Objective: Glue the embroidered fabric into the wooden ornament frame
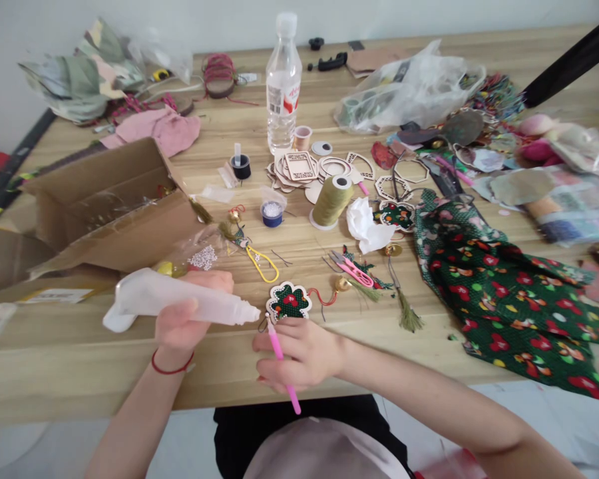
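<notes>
My left hand (178,324) is wrapped round a translucent white squeeze bottle (147,294), tilted with its nozzle pointing right. Between the fingers of my right hand (309,352) is a slim pink pen-like tool (276,344); its tip is close to the nozzle, and whether they touch I cannot tell. Just beyond those fingers lies a flower-shaped ornament (288,301) with a pale edge, white dots and green patterned fabric. A red cord (322,295) runs from it toward a gold bell (343,284). My right fingers cover part of its near edge.
A cardboard box (110,226) stands left, near small silvery beads (202,257). Pink thread snips (353,267), an olive thread spool (332,201) and a blue tub of beads (272,213) lie ahead. Green floral fabric (509,299) hangs over the right edge. A water bottle (283,86) stands behind.
</notes>
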Tool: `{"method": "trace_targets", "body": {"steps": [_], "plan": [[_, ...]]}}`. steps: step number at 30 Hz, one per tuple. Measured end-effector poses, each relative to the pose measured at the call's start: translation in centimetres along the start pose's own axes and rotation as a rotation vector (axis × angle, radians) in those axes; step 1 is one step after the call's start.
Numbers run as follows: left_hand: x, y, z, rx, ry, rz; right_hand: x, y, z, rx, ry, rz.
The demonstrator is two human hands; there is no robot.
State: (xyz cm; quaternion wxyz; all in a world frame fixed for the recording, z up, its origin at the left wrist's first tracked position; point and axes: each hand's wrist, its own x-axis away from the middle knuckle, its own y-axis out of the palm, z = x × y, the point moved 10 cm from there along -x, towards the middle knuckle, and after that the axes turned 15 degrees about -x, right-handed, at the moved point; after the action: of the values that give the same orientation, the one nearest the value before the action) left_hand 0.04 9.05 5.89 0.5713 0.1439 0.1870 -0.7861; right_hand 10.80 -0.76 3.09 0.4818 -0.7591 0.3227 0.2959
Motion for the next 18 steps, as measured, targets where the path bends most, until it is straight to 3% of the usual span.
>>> {"method": "trace_targets", "body": {"steps": [6, 11, 18], "plan": [[-0.07, -0.04, 0.22, -0.005, 0.005, 0.023, -0.34, -0.39, -0.09, 0.0, -0.01, 0.025], [-0.27, -0.01, 0.4, 0.001, 0.018, 0.029, 0.08, 0.28, 0.13, -0.003, 0.005, -0.034], [-0.25, 0.02, 0.12, 0.01, -0.006, 0.019, -0.39, -0.57, -0.14, -0.024, -0.021, 0.024]]}}
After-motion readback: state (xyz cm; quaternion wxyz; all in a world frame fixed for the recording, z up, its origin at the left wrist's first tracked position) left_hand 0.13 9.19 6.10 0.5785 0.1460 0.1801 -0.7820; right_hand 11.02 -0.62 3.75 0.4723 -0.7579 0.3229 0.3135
